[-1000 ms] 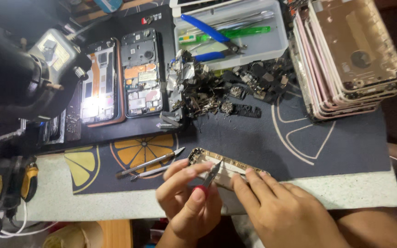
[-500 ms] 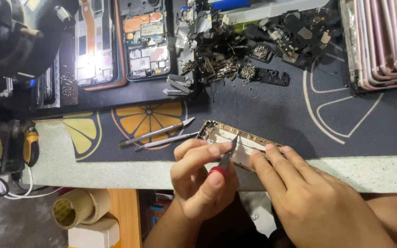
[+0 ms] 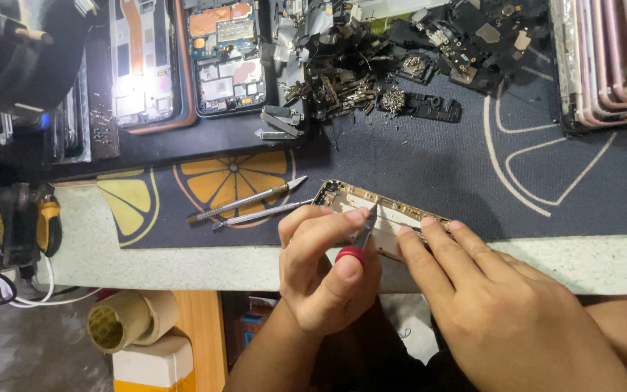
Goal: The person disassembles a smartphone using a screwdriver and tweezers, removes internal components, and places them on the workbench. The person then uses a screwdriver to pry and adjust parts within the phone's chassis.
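We pinch a red-capped screwdriver in our left hand while our right hand presses spread fingers on the gold phone frame at lower centre, where a slipping tip could gouge it.

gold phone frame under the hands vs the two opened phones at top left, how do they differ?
The gold phone frame lies slanted at the mat's near edge; the two opened phones lie side by side at the far edge. The frame looks mostly stripped; the phones hold boards. The left hand and right hand work the frame; the phones lie untouched.
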